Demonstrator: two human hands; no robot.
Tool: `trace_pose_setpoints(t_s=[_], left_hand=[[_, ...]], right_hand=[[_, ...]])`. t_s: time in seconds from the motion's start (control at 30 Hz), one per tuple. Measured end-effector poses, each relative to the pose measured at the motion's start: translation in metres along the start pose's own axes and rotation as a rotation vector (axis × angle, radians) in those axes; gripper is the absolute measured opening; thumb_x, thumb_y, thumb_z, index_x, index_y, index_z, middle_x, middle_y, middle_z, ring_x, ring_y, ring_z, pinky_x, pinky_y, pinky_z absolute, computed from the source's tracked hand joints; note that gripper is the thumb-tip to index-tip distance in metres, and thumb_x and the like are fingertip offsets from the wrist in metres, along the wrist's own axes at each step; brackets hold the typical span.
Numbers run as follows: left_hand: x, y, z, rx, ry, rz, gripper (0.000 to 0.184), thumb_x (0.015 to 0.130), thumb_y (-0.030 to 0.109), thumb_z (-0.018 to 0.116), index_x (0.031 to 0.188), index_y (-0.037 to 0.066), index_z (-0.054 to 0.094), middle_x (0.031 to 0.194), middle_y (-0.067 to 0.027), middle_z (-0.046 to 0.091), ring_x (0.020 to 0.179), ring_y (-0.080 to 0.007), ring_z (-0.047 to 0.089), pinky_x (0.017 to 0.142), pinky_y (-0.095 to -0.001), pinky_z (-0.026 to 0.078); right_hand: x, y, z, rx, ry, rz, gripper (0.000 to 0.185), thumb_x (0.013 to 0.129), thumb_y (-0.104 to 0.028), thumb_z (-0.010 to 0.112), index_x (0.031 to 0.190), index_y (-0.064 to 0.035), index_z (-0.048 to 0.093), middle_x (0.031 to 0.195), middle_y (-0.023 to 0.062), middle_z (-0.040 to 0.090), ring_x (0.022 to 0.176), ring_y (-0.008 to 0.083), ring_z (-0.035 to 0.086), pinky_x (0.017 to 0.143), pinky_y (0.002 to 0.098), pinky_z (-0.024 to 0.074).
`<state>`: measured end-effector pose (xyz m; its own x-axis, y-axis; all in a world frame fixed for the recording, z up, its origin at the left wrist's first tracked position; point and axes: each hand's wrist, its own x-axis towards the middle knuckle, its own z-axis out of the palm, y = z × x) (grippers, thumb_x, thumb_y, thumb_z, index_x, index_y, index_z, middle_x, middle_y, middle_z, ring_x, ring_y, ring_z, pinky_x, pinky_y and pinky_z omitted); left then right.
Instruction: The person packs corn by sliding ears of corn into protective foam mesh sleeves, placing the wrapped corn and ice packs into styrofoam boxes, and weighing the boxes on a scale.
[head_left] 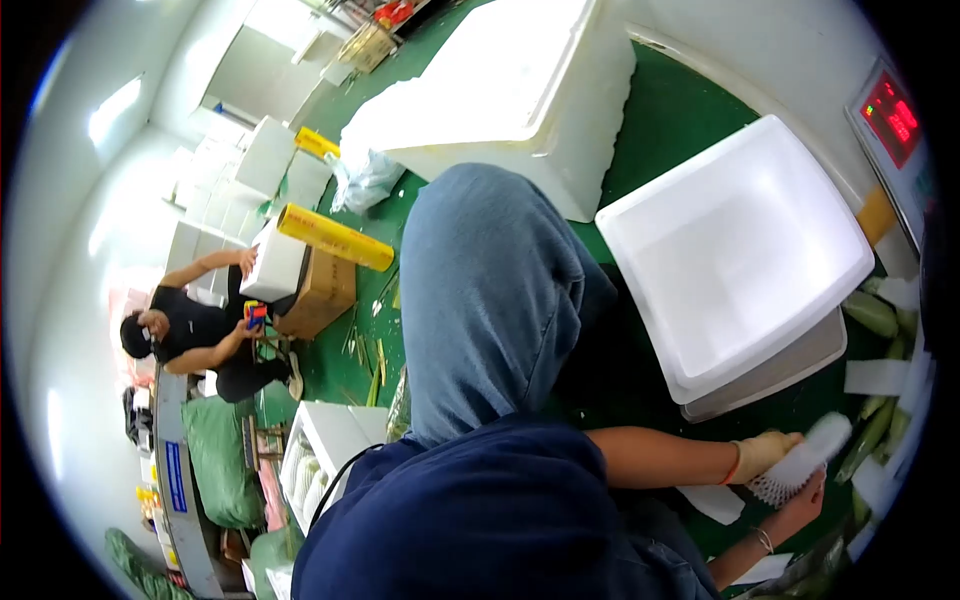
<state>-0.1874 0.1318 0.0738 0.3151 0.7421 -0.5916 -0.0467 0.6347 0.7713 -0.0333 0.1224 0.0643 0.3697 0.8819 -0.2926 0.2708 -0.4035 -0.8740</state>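
My left hand [768, 455], in a pale glove with an orange cuff, is closed on a white foam net sleeve [815, 445] at the right of the view. Below it my right hand [800, 508], bare with a bracelet on the wrist, has its fingers bent around the sleeve's mesh end. Whether anything sits inside the sleeve I cannot tell. Long green vegetables [868, 440] lie just beyond my hands, some with white wraps around them. A white strip [715, 503] lies beneath my left forearm.
A white foam box [735, 250] stands in front of my hands, beside a scale with a red display [892, 118]. A larger white foam box [490, 150] is beyond my knee. Across the green floor a co-worker [200, 325] sits by a carton [318, 295] and yellow roll [335, 237].
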Motion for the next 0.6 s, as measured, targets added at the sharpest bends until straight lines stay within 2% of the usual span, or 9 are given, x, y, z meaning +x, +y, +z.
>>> trace_pose_setpoints(t_s=[0.1, 0.17, 0.27, 0.33, 0.37, 0.4, 0.47, 0.53, 0.6], left_hand=[[0.057, -0.016, 0.024, 0.02, 0.251, 0.018, 0.029, 0.085, 0.023, 0.05, 0.09, -0.004, 0.063, 0.097, -0.023, 0.06, 0.087, -0.0318, 0.059, 0.072, -0.0402, 0.047], [0.119, -0.08, 0.048, 0.905, 0.408, 0.735, 0.026, 0.086, 0.02, 0.047, 0.083, -0.001, 0.062, 0.089, -0.0226, 0.06, 0.084, -0.0325, 0.059, 0.072, -0.0429, 0.048], [0.152, -0.087, 0.065, 0.759, 0.529, 0.25, 0.025, 0.089, 0.025, 0.042, 0.087, 0.006, 0.059, 0.087, -0.0161, 0.059, 0.077, -0.0332, 0.058, 0.068, -0.0406, 0.05], [0.133, -0.067, 0.077, 0.582, 0.534, 0.386, 0.023, 0.089, 0.024, 0.043, 0.087, 0.008, 0.058, 0.084, -0.0136, 0.058, 0.074, -0.0327, 0.058, 0.064, -0.0423, 0.049], [0.101, -0.033, 0.074, 0.377, 0.319, 0.479, 0.024, 0.089, 0.027, 0.046, 0.088, 0.007, 0.058, 0.083, -0.0139, 0.058, 0.077, -0.0327, 0.057, 0.066, -0.0417, 0.048], [0.095, -0.044, 0.084, 1.079, 0.54, 0.992, 0.024, 0.089, 0.027, 0.049, 0.095, 0.005, 0.055, 0.083, -0.0167, 0.06, 0.08, -0.0351, 0.058, 0.072, -0.0408, 0.047], [0.046, -0.038, 0.101, 0.11, -0.276, 0.373, 0.051, 0.08, 0.034, 0.06, 0.118, 0.002, 0.049, 0.105, -0.0203, 0.06, 0.093, -0.0348, 0.059, 0.083, -0.0372, 0.045], [0.029, -0.087, 0.123, 0.467, -0.532, 0.04, 0.089, 0.069, 0.041, 0.073, 0.134, -0.005, 0.034, 0.122, -0.0232, 0.052, 0.112, -0.0298, 0.052, 0.095, -0.031, 0.04], [-0.008, -0.094, 0.119, 0.481, -0.763, -0.253, 0.096, 0.059, 0.039, 0.078, 0.133, -0.004, 0.034, 0.12, -0.0233, 0.054, 0.111, -0.0292, 0.054, 0.094, -0.0323, 0.042]], right_hand=[[0.029, 0.05, -0.009, 0.487, 0.097, 0.207, 0.042, 0.094, -0.027, 0.045, 0.113, 0.0081, 0.056, 0.109, 0.0147, 0.062, 0.09, 0.0255, 0.06, 0.081, 0.0363, 0.0475], [0.044, 0.074, -0.01, 0.696, 0.064, 0.28, 0.04, 0.093, -0.026, 0.046, 0.113, 0.0071, 0.056, 0.109, 0.0151, 0.062, 0.092, 0.0256, 0.06, 0.082, 0.0365, 0.0479], [0.054, 0.101, -0.003, 0.955, 0.061, 0.37, 0.038, 0.091, -0.025, 0.047, 0.113, 0.0055, 0.056, 0.111, 0.0156, 0.061, 0.094, 0.0258, 0.06, 0.082, 0.0369, 0.0483], [0.047, 0.114, -0.009, 1.014, 0.155, 0.382, 0.037, 0.091, -0.024, 0.047, 0.112, 0.0045, 0.056, 0.111, 0.016, 0.06, 0.096, 0.0259, 0.059, 0.082, 0.0372, 0.0486], [0.034, 0.124, -0.019, 0.984, 0.233, 0.374, 0.036, 0.09, -0.023, 0.048, 0.112, 0.004, 0.056, 0.112, 0.0161, 0.06, 0.097, 0.026, 0.059, 0.082, 0.0373, 0.0488], [0.011, 0.138, -0.032, 0.9, 0.306, 0.355, 0.035, 0.09, -0.023, 0.048, 0.112, 0.0035, 0.056, 0.112, 0.0163, 0.059, 0.098, 0.026, 0.059, 0.082, 0.0374, 0.0489], [-0.072, 0.155, -0.074, 0.61, 0.438, 0.307, 0.035, 0.088, -0.022, 0.049, 0.112, 0.0034, 0.055, 0.109, 0.0154, 0.06, 0.095, 0.0256, 0.059, 0.081, 0.0364, 0.0481], [-0.152, 0.154, -0.059, 0.113, 0.369, 0.269, 0.036, 0.084, -0.019, 0.052, 0.112, 0.0032, 0.052, 0.102, 0.0134, 0.061, 0.09, 0.0248, 0.059, 0.079, 0.0344, 0.0465], [-0.216, 0.099, -0.061, -0.234, 0.562, 0.307, 0.033, 0.079, -0.008, 0.058, 0.109, 0.0038, 0.051, 0.093, 0.0123, 0.058, 0.085, 0.0232, 0.057, 0.076, 0.0329, 0.0455]])
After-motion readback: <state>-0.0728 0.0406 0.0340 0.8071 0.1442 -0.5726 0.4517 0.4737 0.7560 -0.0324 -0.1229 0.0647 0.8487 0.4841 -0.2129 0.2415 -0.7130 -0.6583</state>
